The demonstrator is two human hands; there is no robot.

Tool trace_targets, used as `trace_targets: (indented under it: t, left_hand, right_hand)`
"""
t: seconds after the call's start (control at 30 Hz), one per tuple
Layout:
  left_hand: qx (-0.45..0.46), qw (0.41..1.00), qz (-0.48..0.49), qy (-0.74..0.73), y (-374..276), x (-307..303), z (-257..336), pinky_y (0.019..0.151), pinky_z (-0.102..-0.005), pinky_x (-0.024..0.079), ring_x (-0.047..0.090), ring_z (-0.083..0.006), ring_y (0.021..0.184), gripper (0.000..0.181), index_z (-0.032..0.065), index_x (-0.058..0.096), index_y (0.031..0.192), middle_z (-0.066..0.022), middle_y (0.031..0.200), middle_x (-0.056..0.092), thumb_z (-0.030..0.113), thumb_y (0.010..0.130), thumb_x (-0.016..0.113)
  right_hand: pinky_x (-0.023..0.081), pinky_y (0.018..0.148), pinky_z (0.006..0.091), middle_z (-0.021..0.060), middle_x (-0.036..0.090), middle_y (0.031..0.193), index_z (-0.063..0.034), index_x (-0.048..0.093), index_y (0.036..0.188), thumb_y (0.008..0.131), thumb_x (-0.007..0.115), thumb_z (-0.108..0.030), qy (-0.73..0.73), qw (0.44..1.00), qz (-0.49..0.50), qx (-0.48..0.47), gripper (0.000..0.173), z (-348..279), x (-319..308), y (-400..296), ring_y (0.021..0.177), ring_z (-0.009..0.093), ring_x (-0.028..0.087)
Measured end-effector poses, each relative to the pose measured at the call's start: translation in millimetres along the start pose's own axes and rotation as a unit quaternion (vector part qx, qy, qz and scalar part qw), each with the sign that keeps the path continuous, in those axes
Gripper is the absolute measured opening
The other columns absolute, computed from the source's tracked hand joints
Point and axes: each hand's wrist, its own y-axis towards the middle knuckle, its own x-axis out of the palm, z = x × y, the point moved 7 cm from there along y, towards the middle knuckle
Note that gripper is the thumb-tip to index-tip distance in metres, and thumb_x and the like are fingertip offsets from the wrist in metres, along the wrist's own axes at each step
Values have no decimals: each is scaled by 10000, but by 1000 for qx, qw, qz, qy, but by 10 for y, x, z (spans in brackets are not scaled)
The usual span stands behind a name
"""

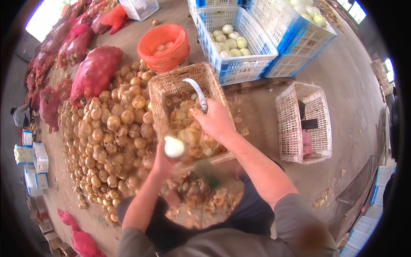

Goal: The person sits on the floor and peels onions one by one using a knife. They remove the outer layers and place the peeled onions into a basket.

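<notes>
My right hand (213, 120) grips a knife with a curved metal blade (195, 88), its tip pointing up and left over a brown plastic crate (154, 106). Onion skins and scraps (189, 135) lie inside that crate. At the crate's lower left side, my left hand (165, 160) holds a peeled white onion (174, 147); the hand is blurred and partly hidden by the onion. A large heap of unpeeled yellow onions (109, 141) spreads on the floor to the left, close beside the crate.
Beyond the crate stand an orange net-lined container (163, 48) and a blue-and-white crate of peeled onions (237, 57), beside stacked crates (282, 41). A whitish crate (303, 157) is at right. Red mesh sacks (96, 70) lie at left; a person (21, 115) is far left.
</notes>
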Motion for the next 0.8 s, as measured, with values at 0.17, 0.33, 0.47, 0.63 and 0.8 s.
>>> trace_targets:
  t: [0.17, 0.33, 0.47, 0.63, 0.8]
  left_hand:
    - [-64, 998, -16, 14, 318, -213, -597, 1057, -614, 497, 647, -366, 1152, 626, 117, 476, 1423, -157, 1245, 658, 622, 1052, 482]
    - [29, 999, -12, 12, 416, 1044, 66, 951, -481, 616, 654, -335, 1161, 542, 102, 493, 1411, -147, 1265, 654, 533, 1082, 486]
    - [131, 972, -184, -67, 917, 2126, 923, 1064, -498, 539, 632, -333, 1245, 596, 34, 466, 1481, -191, 1436, 579, 472, 1085, 546]
    - [207, 974, -10, 94, 1073, 1799, 1052, 898, -416, 604, 640, -318, 1141, 786, -16, 385, 1538, -201, 1463, 520, 437, 992, 723]
    - [275, 932, 104, 214, 706, 285, 1068, 808, -358, 632, 704, -203, 1043, 577, -15, 570, 1400, -179, 1264, 667, 388, 1010, 707]
  right_hand:
    - [475, 527, 299, 34, 642, 707, 10, 661, 978, 1010, 712, -234, 83, 993, 47, -62, 251, -52, -223, 13, 594, 118, 635]
    - [428, 501, 273, -3, 594, 655, -25, 634, 906, 1034, 699, -253, 233, 961, 139, -61, 269, -197, -659, -52, 553, 79, 542]
    - [403, 443, 237, -18, 584, 672, -31, 631, 931, 1043, 687, -220, 276, 941, 178, -87, 226, -295, -836, -72, 502, 58, 512]
    - [413, 433, 241, -18, 578, 705, -37, 649, 975, 1023, 663, -201, 242, 953, 177, -34, 171, -211, -729, -23, 528, 62, 535]
    - [396, 438, 240, -5, 567, 694, -46, 616, 1032, 1055, 658, -359, 169, 985, 29, -12, 317, -93, -472, -85, 528, 81, 546]
